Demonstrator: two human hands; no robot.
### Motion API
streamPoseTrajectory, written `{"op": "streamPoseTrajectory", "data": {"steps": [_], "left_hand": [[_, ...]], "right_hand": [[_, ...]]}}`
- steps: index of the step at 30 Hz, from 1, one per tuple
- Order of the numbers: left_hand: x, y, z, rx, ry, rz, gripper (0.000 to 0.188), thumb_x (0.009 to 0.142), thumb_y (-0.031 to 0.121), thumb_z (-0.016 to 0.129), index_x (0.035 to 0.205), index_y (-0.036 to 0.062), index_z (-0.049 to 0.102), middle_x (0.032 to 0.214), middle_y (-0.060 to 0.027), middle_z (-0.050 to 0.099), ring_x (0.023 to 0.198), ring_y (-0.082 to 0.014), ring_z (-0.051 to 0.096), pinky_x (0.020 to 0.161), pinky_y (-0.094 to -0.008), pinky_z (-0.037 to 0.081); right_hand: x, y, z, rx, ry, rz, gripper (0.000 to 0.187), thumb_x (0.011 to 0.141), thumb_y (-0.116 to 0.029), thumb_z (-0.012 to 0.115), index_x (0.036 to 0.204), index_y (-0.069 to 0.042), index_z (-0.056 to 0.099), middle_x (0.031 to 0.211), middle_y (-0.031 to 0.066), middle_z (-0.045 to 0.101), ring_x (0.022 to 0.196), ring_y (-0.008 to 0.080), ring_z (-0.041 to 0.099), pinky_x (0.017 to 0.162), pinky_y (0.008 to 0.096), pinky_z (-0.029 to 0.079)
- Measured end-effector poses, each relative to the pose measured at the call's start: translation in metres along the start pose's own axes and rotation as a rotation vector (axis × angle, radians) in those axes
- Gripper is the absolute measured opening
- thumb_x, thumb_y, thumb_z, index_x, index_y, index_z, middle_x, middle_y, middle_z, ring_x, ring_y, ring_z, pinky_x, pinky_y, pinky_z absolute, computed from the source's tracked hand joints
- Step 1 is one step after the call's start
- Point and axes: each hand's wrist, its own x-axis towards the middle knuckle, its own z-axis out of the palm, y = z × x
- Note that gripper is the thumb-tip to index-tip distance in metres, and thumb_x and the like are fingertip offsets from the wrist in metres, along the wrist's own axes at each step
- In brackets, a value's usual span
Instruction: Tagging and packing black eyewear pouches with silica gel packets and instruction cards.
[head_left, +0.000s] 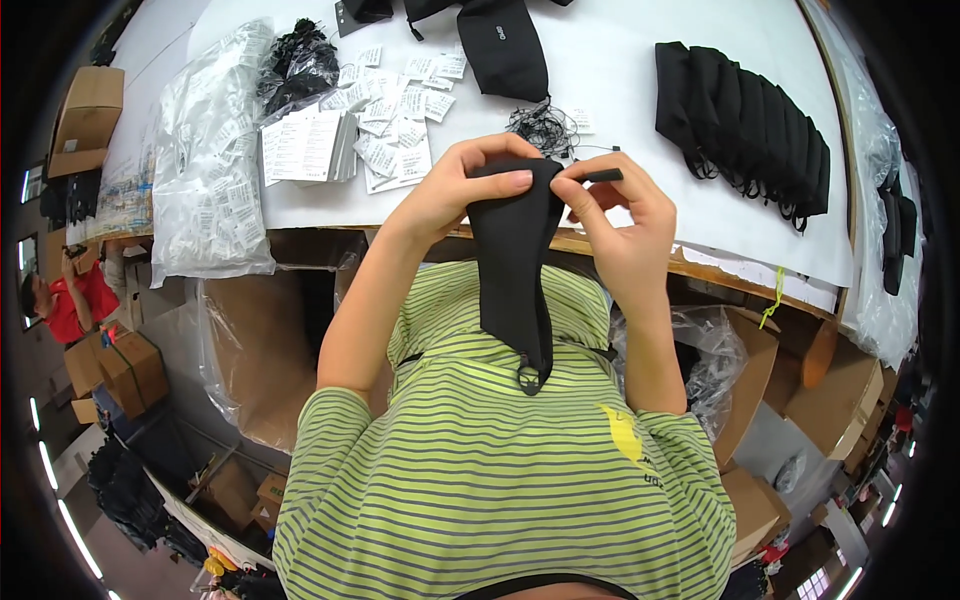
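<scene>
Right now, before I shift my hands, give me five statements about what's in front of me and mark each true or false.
1. Your left hand grips a black pouch. True.
2. Your right hand is out of view. False: your right hand is at the pouch's upper corner.
3. A clear bag of white labels lies toward the table's left. True.
4. The lined-up pouches lie left. False: the row of black pouches is right.
5. A tangle of black cords lies beyond your hands. True.
</scene>
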Motion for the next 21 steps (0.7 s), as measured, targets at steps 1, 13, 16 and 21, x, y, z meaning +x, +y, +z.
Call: {"op": "streamPoseTrajectory", "data": {"steps": [1, 13, 16, 21], "left_hand": [[0.002, -0.002, 0.0, -0.044, 0.027, 0.026, 0.027, 0.084, 0.016, 0.065, 0.106, 0.0023, 0.057, 0.089, -0.0013, 0.062, 0.08, -0.0071, 0.06, 0.07, -0.0198, 0.049], [0.02, 0.012, -0.051, -0.372, 0.334, 0.408, 0.022, 0.092, 0.022, 0.058, 0.101, 0.0024, 0.06, 0.081, -0.0067, 0.066, 0.066, -0.0102, 0.064, 0.058, -0.0199, 0.053], [0.017, 0.011, -0.052, -0.41, 0.302, 0.427, 0.019, 0.09, 0.017, 0.061, 0.102, 0.0021, 0.063, 0.085, -0.005, 0.068, 0.07, -0.0097, 0.066, 0.061, -0.0201, 0.054], [0.013, 0.014, -0.039, -0.3, 0.332, 0.419, 0.02, 0.089, 0.017, 0.063, 0.102, 0.0021, 0.063, 0.084, -0.0026, 0.067, 0.069, -0.0076, 0.064, 0.061, -0.0187, 0.052]], "right_hand": [[0.003, -0.004, -0.002, -0.137, -0.009, -0.124, 0.01, 0.075, -0.008, 0.074, 0.078, -0.003, 0.066, 0.072, 0.0025, 0.061, 0.058, 0.0087, 0.058, 0.048, 0.02, 0.04], [-0.03, -0.026, 0.018, -0.019, -0.36, -0.114, 0.01, 0.073, -0.01, 0.074, 0.077, -0.005, 0.066, 0.07, 0.0019, 0.06, 0.058, 0.0116, 0.054, 0.048, 0.0224, 0.038], [-0.03, -0.026, 0.018, 0.018, -0.359, -0.089, 0.009, 0.073, -0.009, 0.074, 0.077, -0.006, 0.066, 0.07, 0.0011, 0.061, 0.058, 0.011, 0.052, 0.048, 0.0225, 0.037], [-0.025, -0.025, 0.018, -0.012, -0.265, -0.137, 0.009, 0.074, -0.01, 0.074, 0.076, -0.006, 0.066, 0.07, 0.0005, 0.061, 0.058, 0.0098, 0.053, 0.047, 0.0216, 0.035]]}}
